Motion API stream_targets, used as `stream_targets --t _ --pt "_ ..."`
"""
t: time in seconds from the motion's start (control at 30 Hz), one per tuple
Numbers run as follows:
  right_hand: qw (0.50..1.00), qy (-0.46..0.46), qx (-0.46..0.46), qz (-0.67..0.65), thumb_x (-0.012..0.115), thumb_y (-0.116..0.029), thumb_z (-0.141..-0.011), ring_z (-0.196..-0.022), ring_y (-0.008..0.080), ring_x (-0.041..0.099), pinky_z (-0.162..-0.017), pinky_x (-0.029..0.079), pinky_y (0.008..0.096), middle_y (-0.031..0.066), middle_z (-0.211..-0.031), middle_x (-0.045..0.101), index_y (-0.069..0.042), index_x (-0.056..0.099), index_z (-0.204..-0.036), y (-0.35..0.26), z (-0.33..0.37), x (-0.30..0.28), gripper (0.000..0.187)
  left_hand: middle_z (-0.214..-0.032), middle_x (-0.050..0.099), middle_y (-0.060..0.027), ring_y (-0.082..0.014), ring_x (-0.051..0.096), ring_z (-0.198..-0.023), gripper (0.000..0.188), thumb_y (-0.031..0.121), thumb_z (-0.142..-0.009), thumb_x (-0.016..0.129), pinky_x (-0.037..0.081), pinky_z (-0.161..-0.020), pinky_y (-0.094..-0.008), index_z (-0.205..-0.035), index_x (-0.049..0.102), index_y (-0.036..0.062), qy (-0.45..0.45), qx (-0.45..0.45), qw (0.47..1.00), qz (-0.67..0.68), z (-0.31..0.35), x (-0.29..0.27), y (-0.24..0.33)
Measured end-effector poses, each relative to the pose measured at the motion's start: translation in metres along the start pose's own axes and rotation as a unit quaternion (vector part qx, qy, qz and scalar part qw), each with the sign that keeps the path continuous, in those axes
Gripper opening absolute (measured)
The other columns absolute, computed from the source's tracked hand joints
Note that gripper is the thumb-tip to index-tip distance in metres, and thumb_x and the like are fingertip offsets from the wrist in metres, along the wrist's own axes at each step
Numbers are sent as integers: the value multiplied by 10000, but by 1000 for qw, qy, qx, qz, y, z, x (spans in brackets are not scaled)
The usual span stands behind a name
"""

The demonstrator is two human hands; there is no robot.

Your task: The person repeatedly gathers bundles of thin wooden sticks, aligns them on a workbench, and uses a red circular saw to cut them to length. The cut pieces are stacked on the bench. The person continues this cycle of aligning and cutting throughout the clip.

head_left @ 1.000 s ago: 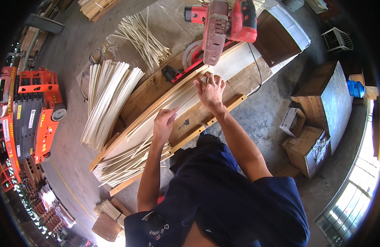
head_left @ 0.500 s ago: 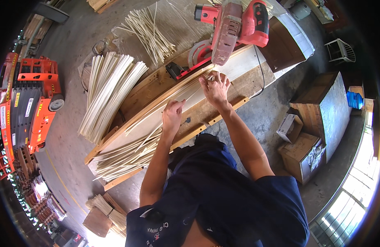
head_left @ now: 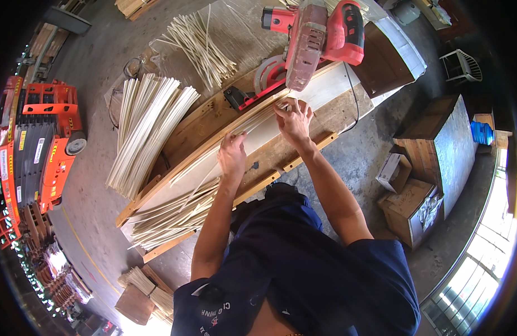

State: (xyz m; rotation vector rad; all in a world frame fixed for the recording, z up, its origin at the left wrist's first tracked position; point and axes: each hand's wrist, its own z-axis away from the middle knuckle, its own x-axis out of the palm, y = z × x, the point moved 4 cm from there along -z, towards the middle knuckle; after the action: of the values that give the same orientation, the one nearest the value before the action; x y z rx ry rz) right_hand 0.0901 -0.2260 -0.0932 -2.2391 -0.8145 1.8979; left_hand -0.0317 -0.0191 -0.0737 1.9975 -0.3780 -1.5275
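Note:
Thin pale wooden sticks run along the wooden fence of the workbench, between my two hands. My left hand is closed around their nearer stretch, fingers curled against the fence. Farther right, my right hand pinches the sticks toward their far end, just below the red mitre saw. The saw head stands raised above the fence, and its blade is mostly hidden by the guard. A loose pile of similar sticks lies on the bench left of my left forearm.
Beyond the fence lie a thick stick bundle and a smaller one. A black cable loops over the bench's right end, near an open cardboard box. Wooden crates stand at right, an orange lift machine at left.
My left hand has shifted slightly left and up along the fence. My right hand stays near the saw, its fingers a little more tightly curled.

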Motion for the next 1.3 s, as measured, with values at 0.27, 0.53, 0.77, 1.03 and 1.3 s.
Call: stream_targets --t 0.27,0.53,0.77,1.03,1.3 --pt "1000 1 21 -3 842 -200 -970 -1483 402 530 -1248 343 723 38 -1486 642 -388 861 -1342 0 2 5 417 -1036 710 -95 -338 770 -925 376 14 -1001 762 626 -806 -495 -1294 886 214 3 50 993 -108 -1 5 0" --pt "1000 9 13 -9 836 -179 -959 -1487 399 537 -1259 342 714 41 -1498 647 -392 853 -1357 4 4 6 451 -1212 720 -117 -332 717 -1210 366 61 -980 731 587 -1018 -556 -1331 833 67 -75 129 959 -240 -1 5 16" --pt "999 27 8 -23 843 -176 -957 -1476 393 549 -1244 363 693 47 -1475 644 -381 855 -1345 -3 3 1 440 -1380 710 -136 -346 691 -1274 507 59 -953 750 588 -1012 -497 -1453 737 -24 -50 213 948 -231 -6 14 16" --pt "1000 14 14 -19 846 -194 -982 -1474 413 553 -1264 353 700 61 -1484 635 -376 844 -1386 6 7 0 443 -1433 675 -118 -325 672 -1291 632 79 -961 736 561 -1033 -544 -1589 673 55 -75 247 937 -235 -2 16 15" --pt "1000 21 9 -2 828 -213 -1023 -1431 383 553 -1234 369 659 35 -1481 638 -374 876 -1363 1 5 0 380 -1478 596 -113 -352 566 -1415 602 149 -951 811 432 -1170 -601 -1544 706 131 -24 131 968 -212 5 28 26"
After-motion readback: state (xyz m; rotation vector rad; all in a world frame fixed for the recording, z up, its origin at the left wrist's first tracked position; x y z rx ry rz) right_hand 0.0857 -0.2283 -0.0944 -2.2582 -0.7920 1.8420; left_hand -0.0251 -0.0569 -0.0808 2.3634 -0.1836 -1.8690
